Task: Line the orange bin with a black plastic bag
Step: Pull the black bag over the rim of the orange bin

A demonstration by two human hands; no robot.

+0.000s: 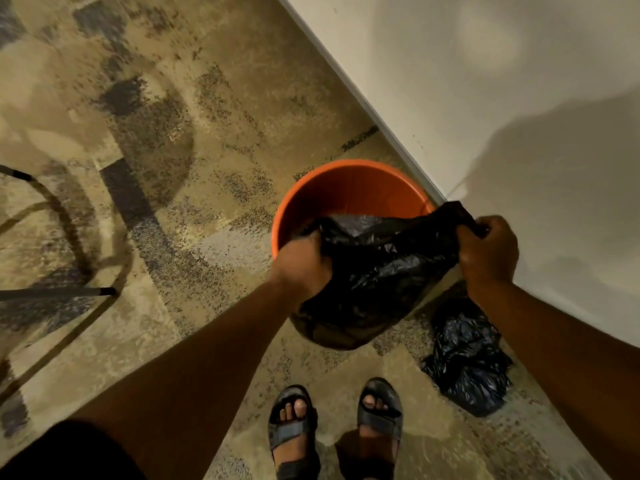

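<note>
We see a patterned carpet floor (166, 140) meeting a pale wall (502, 98). The orange bin (349, 188) stands on the floor just beside the wall's foot, its far inner side bare. We hold the black plastic bag (374, 271) stretched over the bin's near rim, its body sagging down in front. Our left hand (303, 263) has its grip closed on the bag's left edge at the near-left rim; our right hand (488, 251) has its grip clenched on the bag's right edge. A second crumpled black bag (467, 362) lies on the floor near our sandals (294, 420).
</note>
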